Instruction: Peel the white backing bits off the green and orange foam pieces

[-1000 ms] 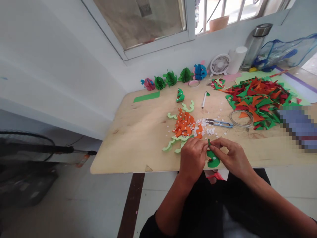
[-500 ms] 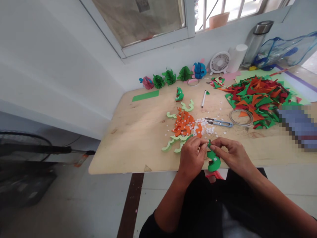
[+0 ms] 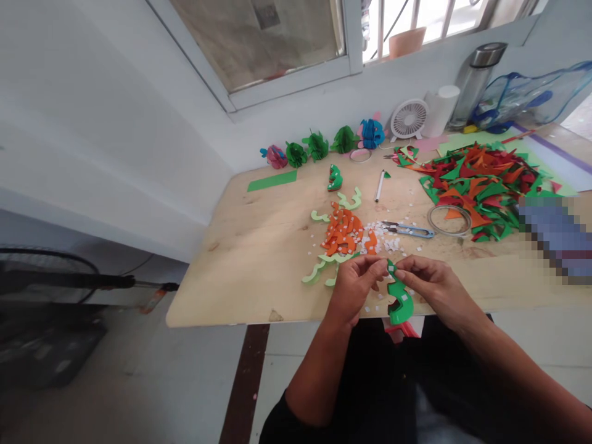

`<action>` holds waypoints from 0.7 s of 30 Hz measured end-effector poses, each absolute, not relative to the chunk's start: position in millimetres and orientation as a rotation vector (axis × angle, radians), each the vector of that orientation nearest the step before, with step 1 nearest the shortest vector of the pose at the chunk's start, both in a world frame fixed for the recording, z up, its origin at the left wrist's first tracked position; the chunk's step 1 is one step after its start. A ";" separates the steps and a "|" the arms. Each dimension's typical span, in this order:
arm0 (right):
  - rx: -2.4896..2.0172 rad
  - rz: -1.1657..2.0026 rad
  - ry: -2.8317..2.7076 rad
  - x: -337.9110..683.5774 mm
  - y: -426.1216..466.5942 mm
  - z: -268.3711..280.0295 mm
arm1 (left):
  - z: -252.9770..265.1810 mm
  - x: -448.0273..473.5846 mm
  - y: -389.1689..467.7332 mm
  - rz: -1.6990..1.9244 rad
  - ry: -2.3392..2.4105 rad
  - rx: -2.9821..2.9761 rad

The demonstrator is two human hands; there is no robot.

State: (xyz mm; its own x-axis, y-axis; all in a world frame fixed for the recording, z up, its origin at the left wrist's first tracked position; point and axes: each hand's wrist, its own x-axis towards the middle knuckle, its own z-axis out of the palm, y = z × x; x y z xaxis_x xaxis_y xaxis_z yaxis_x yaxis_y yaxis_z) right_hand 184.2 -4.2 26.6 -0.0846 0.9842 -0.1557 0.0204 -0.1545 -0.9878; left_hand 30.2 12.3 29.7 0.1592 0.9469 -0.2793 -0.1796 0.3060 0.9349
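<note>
A wavy green paper cutout [image 3: 401, 308] with small white squares on it hangs at the table's front edge. Its upper end is pinched between the fingertips of my left hand [image 3: 351, 288] and my right hand [image 3: 435, 285]. Both hands are closed, and the fingertips partly cover the paper. Just beyond my left hand lies a heap of orange paper cutouts [image 3: 343, 231], several with white squares. Pale green wavy strips [image 3: 315, 271] lie around them. Small white squares [image 3: 391, 245] are scattered beside the heap, near blue-handled thread snips [image 3: 409, 230].
A pile of red, orange and green scraps [image 3: 485, 179] covers the right side, with a tape ring [image 3: 449, 220] and a pixelated blue object [image 3: 557, 237] nearby. Folded green paper figures [image 3: 317, 145], a small white fan [image 3: 409, 119] and a bottle [image 3: 478, 86] line the wall.
My left fingers have shifted slightly at the cutout's top, showing more of its upper end and a white square there. The cutout hangs a little lower. Both hands keep their pinch.
</note>
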 end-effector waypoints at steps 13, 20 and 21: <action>-1.450 0.668 -1.476 183.4 -11.9 36.1 | 30.6 33.3 7.7 1.269 1.267 1.094; -1.382 0.888 -1.572 168.8 -12.9 39.8 | 28.5 41.3 -4.5 1.413 1.296 1.259; -1.379 0.876 -1.566 168.0 -11.7 38.4 | 27.8 42.1 -5.0 1.411 1.276 1.220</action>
